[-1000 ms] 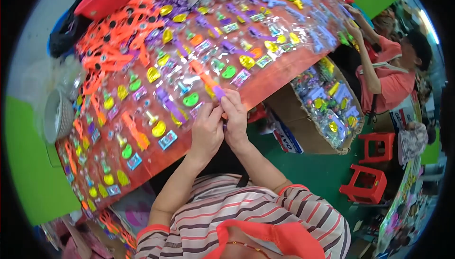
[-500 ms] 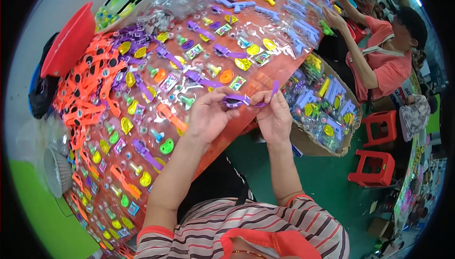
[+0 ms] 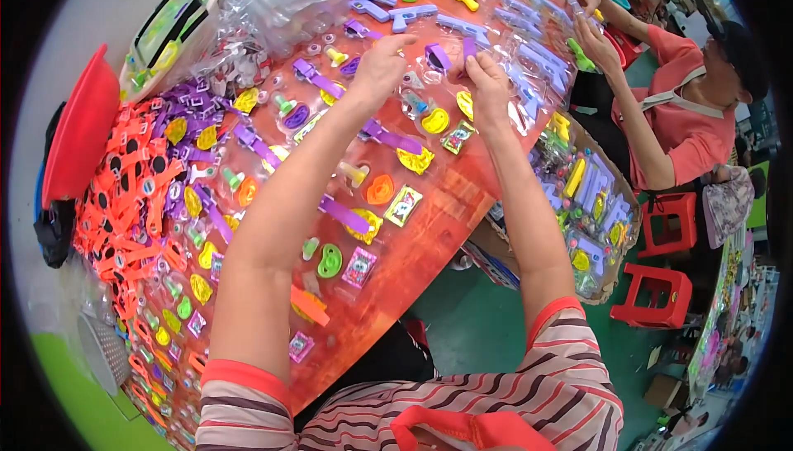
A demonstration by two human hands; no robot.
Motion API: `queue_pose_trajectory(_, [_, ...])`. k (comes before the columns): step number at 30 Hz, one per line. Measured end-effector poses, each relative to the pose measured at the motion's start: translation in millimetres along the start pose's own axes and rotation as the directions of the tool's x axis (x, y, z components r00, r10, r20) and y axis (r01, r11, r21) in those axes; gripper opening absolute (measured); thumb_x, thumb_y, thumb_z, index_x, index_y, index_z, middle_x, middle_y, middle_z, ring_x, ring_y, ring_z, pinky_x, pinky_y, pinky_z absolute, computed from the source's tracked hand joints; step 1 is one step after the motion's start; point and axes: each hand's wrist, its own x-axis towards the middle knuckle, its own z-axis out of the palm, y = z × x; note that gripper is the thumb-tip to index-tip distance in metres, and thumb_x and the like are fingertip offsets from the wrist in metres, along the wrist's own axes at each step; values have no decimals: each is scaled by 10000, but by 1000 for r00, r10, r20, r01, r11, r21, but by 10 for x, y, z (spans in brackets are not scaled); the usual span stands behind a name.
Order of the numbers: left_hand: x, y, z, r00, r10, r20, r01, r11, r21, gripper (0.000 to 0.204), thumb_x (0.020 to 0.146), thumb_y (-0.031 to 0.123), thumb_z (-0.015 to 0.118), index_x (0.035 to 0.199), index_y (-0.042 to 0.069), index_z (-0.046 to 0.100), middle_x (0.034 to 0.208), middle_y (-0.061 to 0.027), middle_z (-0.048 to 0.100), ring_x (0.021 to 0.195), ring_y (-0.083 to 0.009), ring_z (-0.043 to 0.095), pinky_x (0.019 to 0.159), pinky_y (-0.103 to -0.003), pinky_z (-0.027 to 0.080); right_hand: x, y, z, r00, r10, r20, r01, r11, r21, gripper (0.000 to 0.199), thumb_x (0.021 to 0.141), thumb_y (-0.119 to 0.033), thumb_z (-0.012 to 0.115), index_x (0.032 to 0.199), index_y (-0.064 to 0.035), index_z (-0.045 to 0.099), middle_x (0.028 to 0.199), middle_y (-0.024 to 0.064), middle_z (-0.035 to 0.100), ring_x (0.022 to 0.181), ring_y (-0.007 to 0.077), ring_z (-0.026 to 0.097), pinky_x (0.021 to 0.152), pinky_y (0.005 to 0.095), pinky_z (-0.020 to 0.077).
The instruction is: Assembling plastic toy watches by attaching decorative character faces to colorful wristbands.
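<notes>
My left hand and my right hand reach far over a red table. Between them they pinch a clear packet with purple toy pieces, held just above the tabletop. My right fingers close on its right end, by a purple strip. My left thumb and fingers close on its left edge. Rows of clear packets holding purple, yellow, green and orange toy parts lie under both forearms.
Orange plastic pieces are heaped at the left beside a red tray and a white basket. Purple toy guns lie at the far end. Another person works at the right. A cardboard box of packed toys and red stools stand below.
Both hands have moved away from my body, from the near table edge to its far part, carrying the purple packet. The view has tilted so the table runs further left.
</notes>
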Motion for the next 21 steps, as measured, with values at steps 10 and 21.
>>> queue_pose_trajectory(10, [-89, -107, 445, 933, 72, 352, -315, 637, 704, 452, 905, 314, 470, 1304, 102, 453, 1361, -66, 429, 1253, -261, 406, 961, -644, 303, 232, 381, -205, 989, 114, 95, -97, 980, -176, 208, 916, -182, 527, 822, -15, 608, 727, 16, 583, 683, 85, 516, 635, 235, 413])
queue_pose_trajectory(21, [-92, -31, 434, 915, -60, 399, -293, 580, 760, 445, 925, 336, 449, 1325, 142, 432, 1430, -36, 359, 1317, -274, 357, 954, -655, 239, -297, 100, -323, 962, -160, 223, 266, 740, -617, 174, 837, -179, 598, 884, -13, 607, 748, 80, 608, 682, 153, 566, 615, 292, 438])
